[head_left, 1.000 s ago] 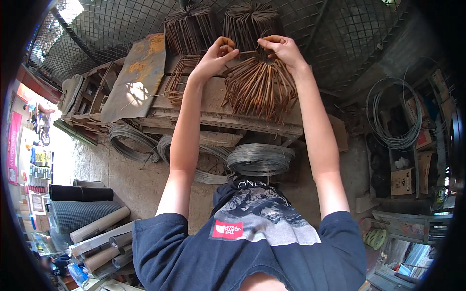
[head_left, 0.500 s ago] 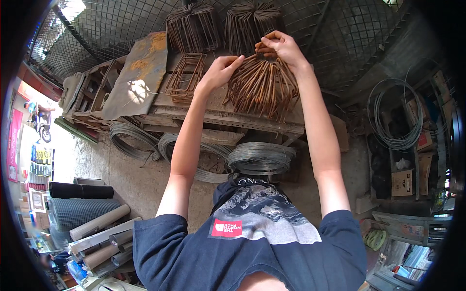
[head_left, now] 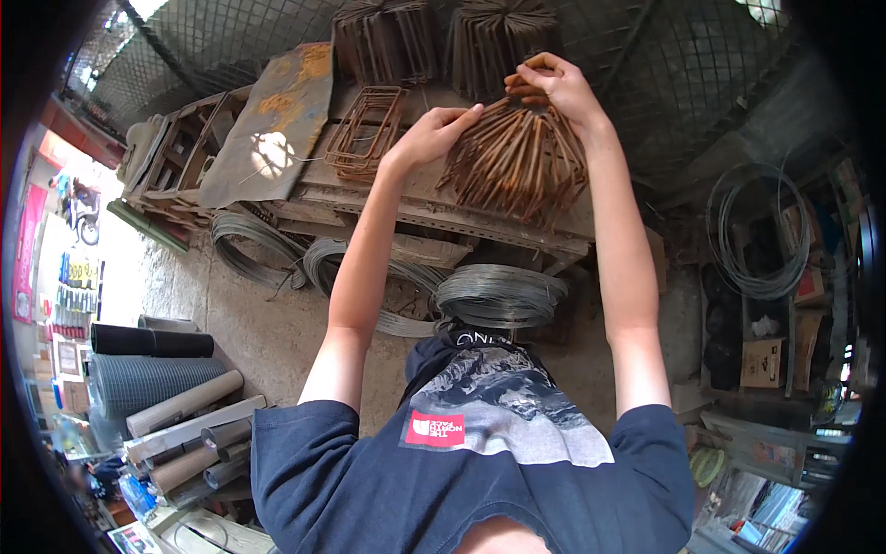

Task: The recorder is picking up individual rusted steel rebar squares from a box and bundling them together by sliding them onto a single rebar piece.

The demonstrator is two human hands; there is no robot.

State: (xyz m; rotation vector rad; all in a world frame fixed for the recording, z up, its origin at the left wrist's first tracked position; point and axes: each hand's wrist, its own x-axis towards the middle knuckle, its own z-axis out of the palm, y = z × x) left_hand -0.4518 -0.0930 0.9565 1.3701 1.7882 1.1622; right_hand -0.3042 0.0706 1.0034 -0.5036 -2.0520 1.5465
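A fanned bundle of rusty rebar stirrups stands on the worn wooden bench. My left hand is closed at the bundle's upper left, fingertips on the outermost stirrups. At the top of the same bundle, my right hand has its fingers curled in a pinch; whatever they hold is too small to make out. A smaller stack of rectangular stirrups lies to the left of my left hand. Behind stand two dark bundles of stirrups, one on the left and one on the right.
A stained grey sheet covers the bench's left part. Coils of wire sit below the front edge. Rolls of mesh and tubes lie at the lower left. Another wire coil hangs at the right. Wire mesh fencing closes the back.
The whole view has shifted slightly, with the bench appearing a little farther right and higher. Both hands stay at the bundle, with little visible change in their grip.
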